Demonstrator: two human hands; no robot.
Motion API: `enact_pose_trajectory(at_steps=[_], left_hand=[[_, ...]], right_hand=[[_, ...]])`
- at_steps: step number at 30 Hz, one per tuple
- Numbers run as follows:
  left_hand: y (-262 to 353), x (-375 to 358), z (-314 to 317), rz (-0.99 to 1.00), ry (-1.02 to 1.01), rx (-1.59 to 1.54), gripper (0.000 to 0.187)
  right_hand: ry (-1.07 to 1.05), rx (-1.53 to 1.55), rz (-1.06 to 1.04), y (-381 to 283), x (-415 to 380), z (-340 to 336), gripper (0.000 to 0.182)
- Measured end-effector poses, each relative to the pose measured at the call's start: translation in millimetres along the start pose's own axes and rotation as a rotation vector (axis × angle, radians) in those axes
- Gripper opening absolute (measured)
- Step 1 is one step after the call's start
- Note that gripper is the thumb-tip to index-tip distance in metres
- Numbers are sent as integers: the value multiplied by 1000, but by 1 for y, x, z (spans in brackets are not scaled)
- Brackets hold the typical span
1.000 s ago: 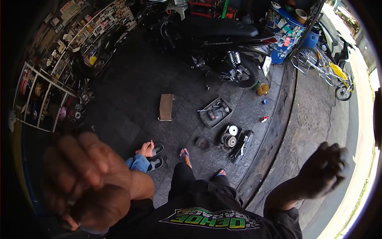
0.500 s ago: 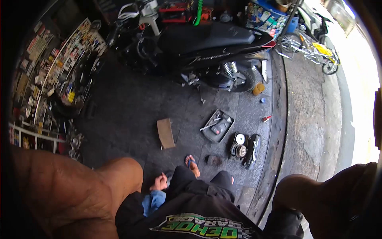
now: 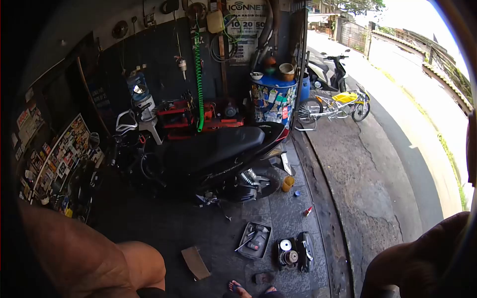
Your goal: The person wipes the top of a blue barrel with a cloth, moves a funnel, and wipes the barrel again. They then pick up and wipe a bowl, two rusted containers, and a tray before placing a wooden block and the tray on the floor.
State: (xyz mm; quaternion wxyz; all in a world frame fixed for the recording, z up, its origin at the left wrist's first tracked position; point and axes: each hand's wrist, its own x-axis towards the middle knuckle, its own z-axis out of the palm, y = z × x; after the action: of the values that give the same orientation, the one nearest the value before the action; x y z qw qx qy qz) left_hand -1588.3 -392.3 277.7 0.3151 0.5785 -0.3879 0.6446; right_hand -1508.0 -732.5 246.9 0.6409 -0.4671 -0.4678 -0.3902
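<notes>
Neither of my hands shows. Large bare parts of my bent arms fill the lower left and lower right corners, and their ends run out of the frame. Nearest below are feet in sandals (image 3: 240, 288) at the bottom edge. On the dark floor ahead lie a brown flat piece (image 3: 196, 263), a grey tray (image 3: 254, 240) with a power tool and other tools in it, and round metal parts (image 3: 288, 256) beside a black open case (image 3: 306, 252). A small dark block (image 3: 264, 277) lies just below the tray.
A black motorcycle (image 3: 218, 154) stands across the middle. Behind it are red equipment (image 3: 176, 116), a hanging green coiled hose (image 3: 199, 84) and a sticker-covered drum (image 3: 273, 102). A yellowish container (image 3: 287, 184) and a red-capped bottle (image 3: 308, 211) stand right. Bikes are outside.
The view has tilted up, so the floor items sit lower and the wall and street show. The printed black shirt and a hand near blue cloth have left the frame.
</notes>
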Motion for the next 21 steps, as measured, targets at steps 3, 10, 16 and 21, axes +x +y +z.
enact_pose_trajectory(at_steps=[3,10,16,21], left_hand=[[2,1,21,38,3,-33,40],[26,14,59,50,39,-68,37],[41,29,63,62,29,-42,34],[53,54,55,110,61,-7,32]], right_hand=[[11,-10,-19,-8,-3,-9,15],[18,-59,-43,-23,-4,-29,16],[39,-51,-77,-34,3,-32,17],[88,-104,-124,-46,26,-26,18]])
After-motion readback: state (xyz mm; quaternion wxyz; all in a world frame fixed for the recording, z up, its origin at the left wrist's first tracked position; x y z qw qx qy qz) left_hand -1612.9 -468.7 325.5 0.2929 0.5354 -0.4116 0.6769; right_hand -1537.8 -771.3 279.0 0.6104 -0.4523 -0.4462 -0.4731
